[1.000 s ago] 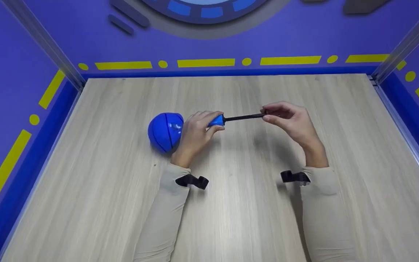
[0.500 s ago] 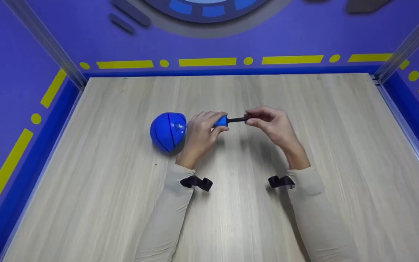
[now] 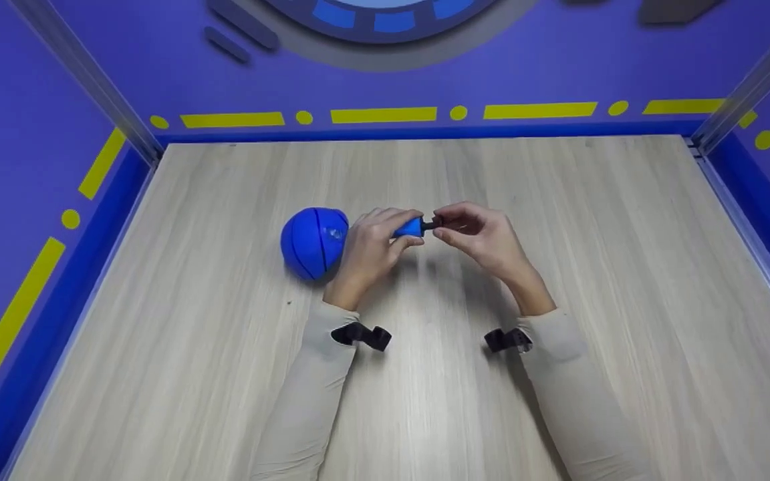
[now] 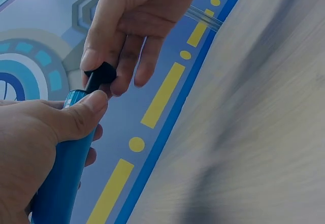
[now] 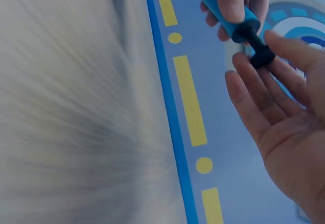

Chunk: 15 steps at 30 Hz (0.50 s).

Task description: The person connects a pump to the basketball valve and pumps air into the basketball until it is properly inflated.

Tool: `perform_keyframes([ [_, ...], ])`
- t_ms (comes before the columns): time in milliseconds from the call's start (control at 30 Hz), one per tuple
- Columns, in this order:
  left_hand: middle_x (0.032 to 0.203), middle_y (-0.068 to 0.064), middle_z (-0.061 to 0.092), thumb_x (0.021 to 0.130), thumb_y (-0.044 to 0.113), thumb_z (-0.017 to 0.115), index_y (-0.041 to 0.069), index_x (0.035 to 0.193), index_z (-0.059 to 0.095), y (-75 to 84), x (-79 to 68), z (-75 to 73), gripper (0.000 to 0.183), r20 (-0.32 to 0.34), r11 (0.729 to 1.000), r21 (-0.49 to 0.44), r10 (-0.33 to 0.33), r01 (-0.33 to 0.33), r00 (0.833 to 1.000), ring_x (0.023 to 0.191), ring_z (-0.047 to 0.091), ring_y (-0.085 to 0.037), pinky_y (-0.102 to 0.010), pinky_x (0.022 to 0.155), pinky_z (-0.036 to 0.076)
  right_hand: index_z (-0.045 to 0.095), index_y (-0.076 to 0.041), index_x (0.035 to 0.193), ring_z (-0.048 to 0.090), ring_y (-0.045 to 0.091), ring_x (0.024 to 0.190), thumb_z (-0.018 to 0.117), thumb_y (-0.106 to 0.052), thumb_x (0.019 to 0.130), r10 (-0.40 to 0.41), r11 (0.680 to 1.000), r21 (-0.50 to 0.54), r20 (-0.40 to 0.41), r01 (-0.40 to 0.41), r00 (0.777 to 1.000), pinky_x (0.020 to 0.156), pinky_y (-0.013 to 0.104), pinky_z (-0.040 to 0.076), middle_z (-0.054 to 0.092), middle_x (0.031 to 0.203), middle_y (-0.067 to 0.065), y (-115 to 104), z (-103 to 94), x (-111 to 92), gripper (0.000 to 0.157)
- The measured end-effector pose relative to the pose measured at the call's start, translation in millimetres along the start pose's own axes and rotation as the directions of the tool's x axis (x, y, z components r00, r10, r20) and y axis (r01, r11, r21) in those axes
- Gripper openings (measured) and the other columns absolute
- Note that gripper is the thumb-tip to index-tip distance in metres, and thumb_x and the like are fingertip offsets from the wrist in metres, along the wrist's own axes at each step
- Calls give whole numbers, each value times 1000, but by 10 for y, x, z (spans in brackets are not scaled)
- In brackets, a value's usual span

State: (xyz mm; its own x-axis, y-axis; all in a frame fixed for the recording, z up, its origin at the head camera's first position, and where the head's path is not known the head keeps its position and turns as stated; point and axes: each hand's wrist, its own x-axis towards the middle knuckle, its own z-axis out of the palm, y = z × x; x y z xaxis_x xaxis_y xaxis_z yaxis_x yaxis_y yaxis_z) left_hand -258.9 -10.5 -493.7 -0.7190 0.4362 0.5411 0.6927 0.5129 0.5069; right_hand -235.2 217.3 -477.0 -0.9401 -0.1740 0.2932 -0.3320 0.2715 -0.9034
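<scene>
My left hand [image 3: 366,252] grips the blue barrel of a hand air pump [image 3: 410,228], fingers wrapped around it. A short length of black plunger rod sticks out of the barrel's right end. Thumb and fingertips of my right hand [image 3: 490,244] pinch the black plunger knob [image 5: 262,56] at the rod's end. Just left of my left hand a blue ball [image 3: 311,244] with black seams rests on the table, its upper right side dented. My left hand hides the pump's left end, so I cannot tell how it meets the ball.
The pale wooden table [image 3: 224,374] is bordered by purple-blue panels [image 3: 385,87] with yellow dashes at the back and both sides. Black wrist cameras [image 3: 361,335] sit on both sleeves.
My right hand has moved left, pushing the plunger rod most of the way into the barrel. The left hand, pump barrel and ball have shifted slightly right in view.
</scene>
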Motion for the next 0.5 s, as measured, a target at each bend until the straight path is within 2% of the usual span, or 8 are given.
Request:
perform_keyframes([
  [133, 120, -7, 77, 97, 33, 77, 9, 128, 76, -18, 4, -18, 39, 3, 1000, -9, 4, -4, 1000, 111, 70, -25, -41, 98, 55, 76, 3, 120, 73, 21, 98, 80, -1, 94, -2, 998, -57, 0, 2, 1000, 86, 26, 59, 76, 113, 14, -24, -141, -5, 27],
  [267, 121, -6, 77, 97, 32, 78, 9, 128, 76, -38, 3, -44, 38, -4, 1000, -4, -21, 21, 1000, 112, 70, -25, -40, 98, 54, 76, 1, 120, 71, 17, 96, 80, -2, 94, 29, 995, -99, -37, -32, 999, 84, 23, 57, 76, 112, 13, -42, -376, -36, 27],
  [400, 123, -7, 76, 96, 30, 79, 9, 128, 76, -50, 4, -64, 39, -13, 999, -6, -32, 32, 999, 114, 70, -26, -41, 100, 54, 77, 1, 119, 71, 16, 96, 80, 1, 93, 46, 996, -69, -74, -51, 996, 83, 22, 57, 76, 111, 15, -60, -606, -87, 26],
  [500, 123, -7, 76, 96, 31, 79, 8, 129, 76, -54, 0, -60, 40, -14, 999, -2, -33, 33, 999, 114, 70, -26, -41, 100, 54, 77, 1, 120, 72, 17, 97, 81, 0, 94, 48, 998, -34, -71, -51, 996, 84, 23, 57, 76, 113, 17, -60, -691, -105, 27],
])
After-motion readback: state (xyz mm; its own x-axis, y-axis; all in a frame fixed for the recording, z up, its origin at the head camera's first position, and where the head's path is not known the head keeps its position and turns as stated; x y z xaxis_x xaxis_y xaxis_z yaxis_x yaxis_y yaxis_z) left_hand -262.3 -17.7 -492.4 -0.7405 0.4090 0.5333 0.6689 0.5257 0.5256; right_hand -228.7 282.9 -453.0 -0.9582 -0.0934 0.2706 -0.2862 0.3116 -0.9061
